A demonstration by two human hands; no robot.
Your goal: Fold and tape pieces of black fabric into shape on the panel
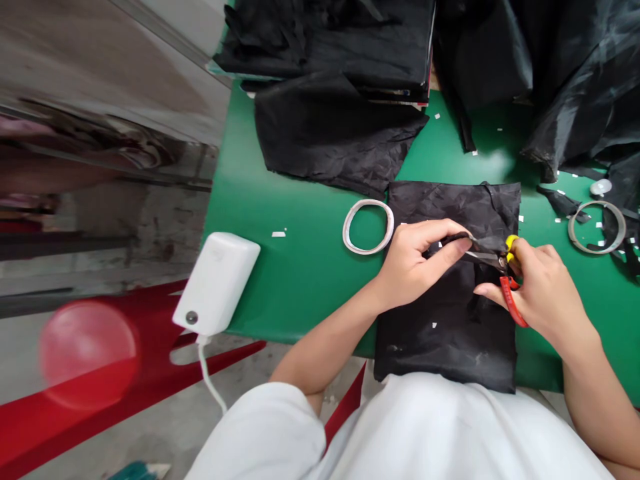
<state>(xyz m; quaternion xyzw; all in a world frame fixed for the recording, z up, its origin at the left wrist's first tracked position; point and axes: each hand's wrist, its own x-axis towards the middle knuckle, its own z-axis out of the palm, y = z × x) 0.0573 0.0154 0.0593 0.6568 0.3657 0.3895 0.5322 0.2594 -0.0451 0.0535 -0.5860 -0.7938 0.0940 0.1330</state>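
Observation:
My right hand (545, 287) grips a pair of scissors (511, 300) with one red and one yellow handle. Their blades point left, toward my left hand (417, 257). Between thumb and fingers, that hand pinches a narrow piece of black fabric (453, 238) close to the blades. Whether the blades are closed on the fabric is hard to make out. Under both hands lies a folded black fabric piece (450, 333), reaching over the table's near edge, with a small white scrap (435, 325) on it.
On the green table (295, 280) lie a white tape roll (346, 230), a second ring (621, 230) and scattered white scraps. A white power bank (220, 277) with a cable sits at the left edge. Black fabric (335, 127) is piled along the back. A red stool (165, 313) stands left.

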